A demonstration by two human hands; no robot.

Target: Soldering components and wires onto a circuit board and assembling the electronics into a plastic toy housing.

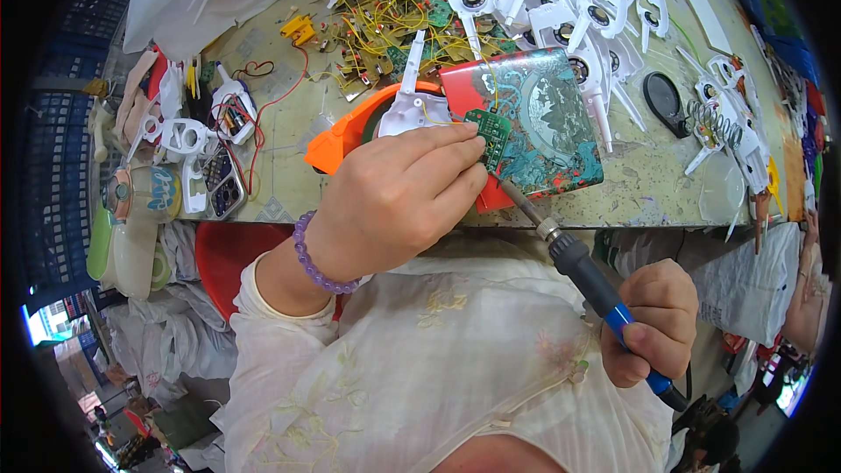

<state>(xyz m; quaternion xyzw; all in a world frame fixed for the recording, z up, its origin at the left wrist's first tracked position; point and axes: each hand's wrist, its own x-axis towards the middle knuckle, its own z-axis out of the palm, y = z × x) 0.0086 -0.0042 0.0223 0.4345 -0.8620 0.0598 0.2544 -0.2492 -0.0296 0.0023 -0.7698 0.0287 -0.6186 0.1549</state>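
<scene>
My left hand (399,188), with a purple bead bracelet at the wrist, pinches a small green circuit board (491,136) by its left edge. The board lies over a worn red and teal box (547,123) near the table's front edge. My right hand (653,324) is closed around the blue and black handle of a soldering iron (578,263). Its tip meets or nearly meets the board's lower edge; I cannot tell which. Just past my left fingers, a white plastic housing (410,112) rests on an orange ring-shaped part (337,142), and a thin yellow wire runs toward the board.
Behind the box is a heap of small boards with yellow wires (377,31). White plastic housings (561,4) pile up at the back right. A coiled spring (714,123) and a black ring (664,101) lie at right. Tools and a jar (158,193) stand at left.
</scene>
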